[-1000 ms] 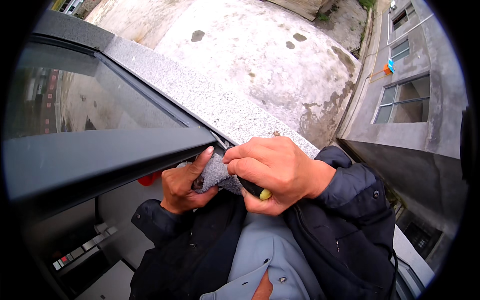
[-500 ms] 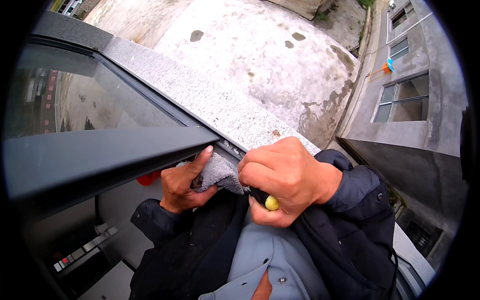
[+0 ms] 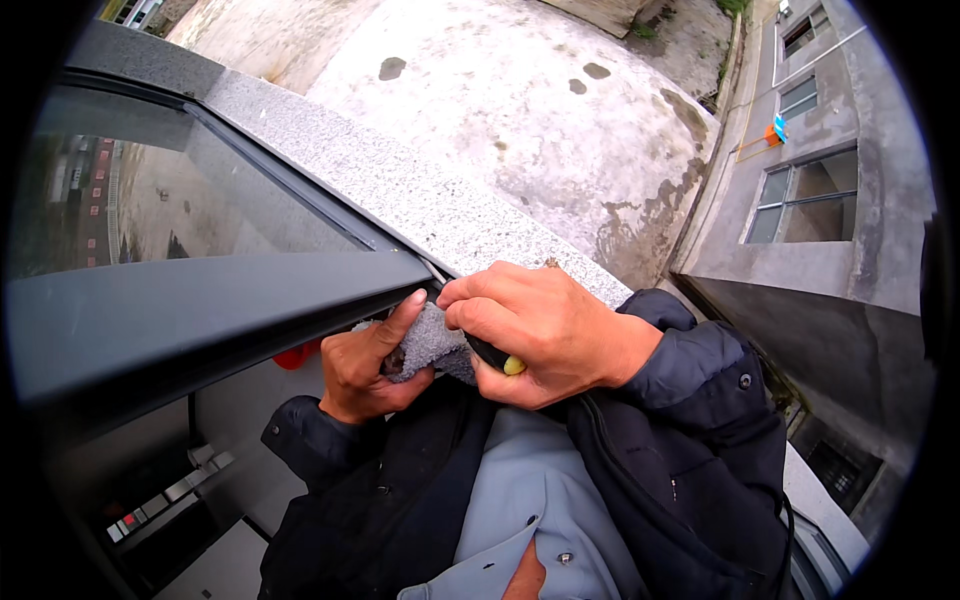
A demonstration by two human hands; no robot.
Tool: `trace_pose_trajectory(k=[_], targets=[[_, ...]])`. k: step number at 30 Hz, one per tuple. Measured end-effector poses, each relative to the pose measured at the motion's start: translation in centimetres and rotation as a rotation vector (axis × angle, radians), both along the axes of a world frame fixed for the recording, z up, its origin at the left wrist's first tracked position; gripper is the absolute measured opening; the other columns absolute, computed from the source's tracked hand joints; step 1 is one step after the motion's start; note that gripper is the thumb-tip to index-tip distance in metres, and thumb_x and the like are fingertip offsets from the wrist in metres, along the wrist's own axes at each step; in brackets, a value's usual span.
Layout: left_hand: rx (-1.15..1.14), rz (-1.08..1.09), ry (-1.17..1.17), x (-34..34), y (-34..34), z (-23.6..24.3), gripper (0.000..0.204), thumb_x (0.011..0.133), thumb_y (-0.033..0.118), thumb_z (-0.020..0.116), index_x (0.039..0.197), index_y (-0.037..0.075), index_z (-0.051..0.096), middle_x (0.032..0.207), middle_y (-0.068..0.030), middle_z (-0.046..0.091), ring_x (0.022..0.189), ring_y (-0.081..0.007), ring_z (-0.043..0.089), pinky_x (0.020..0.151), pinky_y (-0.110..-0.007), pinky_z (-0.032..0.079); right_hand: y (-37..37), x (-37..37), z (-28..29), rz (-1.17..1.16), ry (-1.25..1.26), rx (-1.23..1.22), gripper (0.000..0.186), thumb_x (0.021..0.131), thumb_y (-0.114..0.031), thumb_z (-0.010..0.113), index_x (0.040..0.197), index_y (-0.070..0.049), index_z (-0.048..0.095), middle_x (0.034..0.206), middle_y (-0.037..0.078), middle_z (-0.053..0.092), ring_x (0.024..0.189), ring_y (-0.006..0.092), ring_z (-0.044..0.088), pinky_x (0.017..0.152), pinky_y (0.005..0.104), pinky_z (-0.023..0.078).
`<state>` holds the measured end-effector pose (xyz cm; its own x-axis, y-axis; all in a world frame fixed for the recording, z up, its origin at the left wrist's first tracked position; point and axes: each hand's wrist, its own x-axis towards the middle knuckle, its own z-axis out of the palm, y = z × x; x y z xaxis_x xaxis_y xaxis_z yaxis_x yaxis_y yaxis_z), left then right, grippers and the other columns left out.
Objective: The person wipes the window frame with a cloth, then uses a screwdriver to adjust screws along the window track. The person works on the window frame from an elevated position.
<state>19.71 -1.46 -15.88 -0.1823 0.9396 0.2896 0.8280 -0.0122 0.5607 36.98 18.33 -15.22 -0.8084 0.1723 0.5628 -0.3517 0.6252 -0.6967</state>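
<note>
My left hand [image 3: 365, 365] is closed on a grey fluffy cloth [image 3: 427, 342], just under the dark grey window frame [image 3: 220, 300]. My right hand [image 3: 540, 330], also closed, grips a tool with a black and yellow handle [image 3: 505, 360]. Its thin metal shaft [image 3: 436, 271] reaches into the frame's track at the corner, beside the speckled granite sill [image 3: 400, 200]; the tip is too small to make out. The glass pane [image 3: 200, 190] of the window is at the upper left.
A pale, stained concrete yard [image 3: 500, 90] lies below, beyond the sill. A grey building wall [image 3: 890, 250] with windows runs along the right, with a small orange and blue object [image 3: 775, 133] by it. A red object [image 3: 295, 356] shows under the frame at left.
My right hand shifted rightward and down with the tool half a second ago, and is now back up and left at the track. My left hand has barely moved.
</note>
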Motion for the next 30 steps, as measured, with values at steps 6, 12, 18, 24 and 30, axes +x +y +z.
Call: trace_pose_trajectory(k=[6, 12, 18, 24, 30], targets=[[-0.043, 0.011, -0.02, 0.1, -0.3, 0.4, 0.086, 0.061, 0.009, 0.085, 0.145, 0.012, 0.065, 0.102, -0.0147, 0.078, 0.085, -0.0304, 0.077, 0.082, -0.036, 0.059, 0.4, 2.2, 3.1, 0.033, -0.052, 0.03, 0.024, 0.064, -0.012, 0.069, 0.084, -0.003, 0.06, 0.083, 0.009, 0.062, 0.062, 0.028, 0.06, 0.05, 0.0379, 0.049], [-0.032, 0.007, -0.016, 0.0, -0.2, 0.2, 0.086, 0.061, 0.009, 0.085, 0.145, 0.012, 0.065, 0.099, -0.0143, 0.078, 0.082, -0.0303, 0.076, 0.079, -0.036, 0.059, -0.1, 1.8, 2.3, -0.075, 0.109, -0.011, 0.028, 0.062, -0.009, 0.072, 0.089, -0.003, 0.065, 0.09, 0.01, 0.07, 0.066, 0.0246, 0.067, 0.051, 0.0342, 0.052], [-0.017, 0.004, -0.016, 0.1, -0.1, 0.2, 0.086, 0.061, 0.009, 0.085, 0.144, 0.012, 0.065, 0.099, -0.0144, 0.077, 0.08, -0.0298, 0.076, 0.077, -0.035, 0.059, -0.3, 1.4, 2.0, -0.059, 0.13, 0.01, 0.027, 0.064, -0.009, 0.073, 0.089, -0.003, 0.065, 0.091, 0.011, 0.069, 0.066, 0.025, 0.067, 0.053, 0.0352, 0.053], [-0.014, 0.005, -0.015, 0.1, -0.1, 0.1, 0.086, 0.061, 0.009, 0.085, 0.144, 0.012, 0.065, 0.102, -0.0151, 0.078, 0.083, -0.0302, 0.076, 0.08, -0.036, 0.059, 0.2, 2.2, 2.6, -0.125, 0.132, -0.02, 0.025, 0.066, -0.008, 0.073, 0.089, -0.002, 0.066, 0.088, 0.01, 0.069, 0.065, 0.0252, 0.068, 0.052, 0.0346, 0.053], [-0.015, 0.004, -0.03, 0.1, -0.1, 0.0, 0.085, 0.061, 0.009, 0.085, 0.144, 0.012, 0.066, 0.105, -0.0151, 0.078, 0.086, -0.0299, 0.077, 0.082, -0.036, 0.059, 0.1, 1.1, 2.1, -0.196, 0.168, -0.11, 0.024, 0.069, -0.008, 0.073, 0.091, -0.002, 0.066, 0.089, 0.012, 0.071, 0.066, 0.0263, 0.069, 0.053, 0.0329, 0.055]])
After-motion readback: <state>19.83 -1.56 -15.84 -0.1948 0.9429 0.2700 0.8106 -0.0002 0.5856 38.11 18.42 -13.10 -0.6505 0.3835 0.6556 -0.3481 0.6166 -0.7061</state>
